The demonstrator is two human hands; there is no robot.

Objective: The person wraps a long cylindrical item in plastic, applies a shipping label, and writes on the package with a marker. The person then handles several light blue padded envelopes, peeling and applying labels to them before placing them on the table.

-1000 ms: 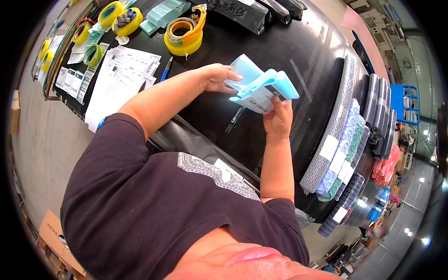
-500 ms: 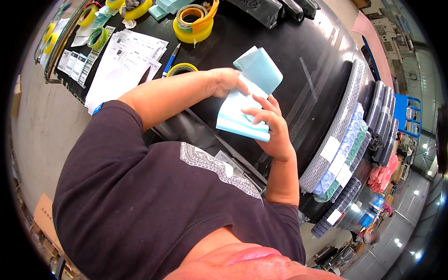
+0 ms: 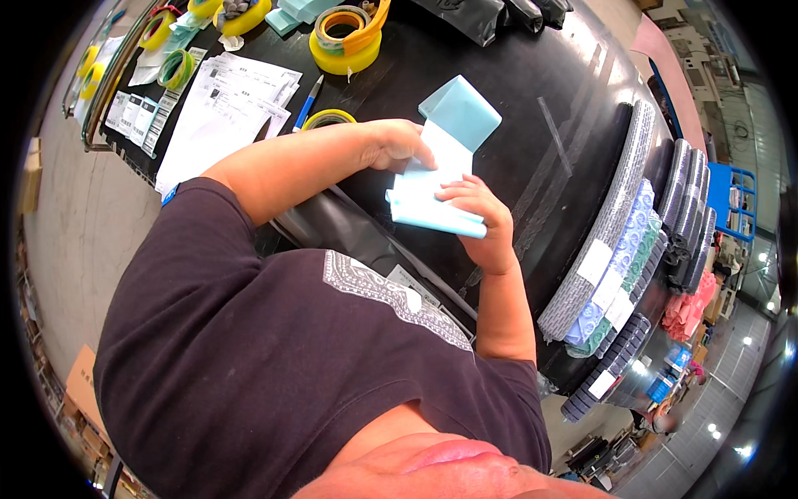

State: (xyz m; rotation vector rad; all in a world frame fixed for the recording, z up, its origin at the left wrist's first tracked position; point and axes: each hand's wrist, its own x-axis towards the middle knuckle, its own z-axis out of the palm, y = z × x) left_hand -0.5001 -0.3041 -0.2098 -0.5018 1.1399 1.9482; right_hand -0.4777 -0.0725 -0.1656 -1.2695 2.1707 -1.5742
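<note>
Folding is the work in hand: a pale blue flat padded sleeve with a white label face (image 3: 436,179) is held just above the black table (image 3: 515,100), and both hands are on it. My left hand (image 3: 397,143) has its grip closed on the sleeve's left edge, thumb and fingers pinching it — the right hand (image 3: 478,218) presses down on the near end, fingers curled over the sleeve's top and clamped on it.

Judging by how it lies, the sleeve's far end already stands bent up as a blue flap, while the near end is doubled into a thick roll under the right hand; whether anything is inside it cannot be told. No tape is on it yet as far as the view shows, so closing it seems left to do.

Beyond the sleeve sits a yellow and orange tape dispenser (image 3: 345,37); left of the sleeve lie white printed sheets (image 3: 229,104) and a blue pen (image 3: 307,103). Right of the sleeve stands a row of patterned flat packs (image 3: 619,249) on edge.
</note>
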